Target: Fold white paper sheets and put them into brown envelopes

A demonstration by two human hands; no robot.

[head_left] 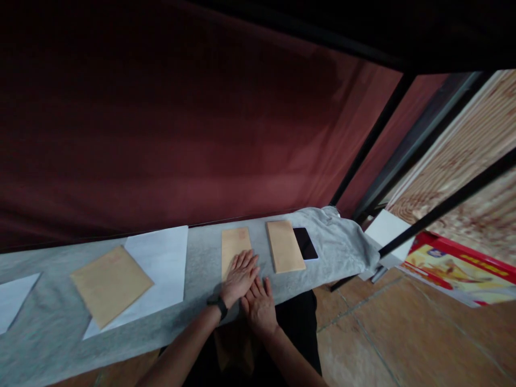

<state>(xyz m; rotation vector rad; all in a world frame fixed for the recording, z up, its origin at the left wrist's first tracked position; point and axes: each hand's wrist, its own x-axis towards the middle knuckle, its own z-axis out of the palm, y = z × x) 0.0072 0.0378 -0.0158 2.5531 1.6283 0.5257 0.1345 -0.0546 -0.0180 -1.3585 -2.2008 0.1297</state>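
A brown paper envelope (233, 243) lies on the grey cloth-covered bench in front of me, its lower part hidden by my hands. My left hand (241, 274), with a dark band on its wrist, rests flat on that envelope with fingers stretched out. Close against it, my right hand (260, 309) lies open at the bench's near edge, its fingertips beside my left hand. Just to the right is a stack of brown envelopes (285, 246), which partly covers a dark-screened tablet or phone (306, 244).
Left along the bench (203, 263), another brown envelope pile (110, 285) lies askew on white paper (167, 263). More white paper (15, 298) is at the far left. A dark red curtain (226, 156) hangs behind. A white box (389, 231) and a red-yellow carton (459, 269) stand right.
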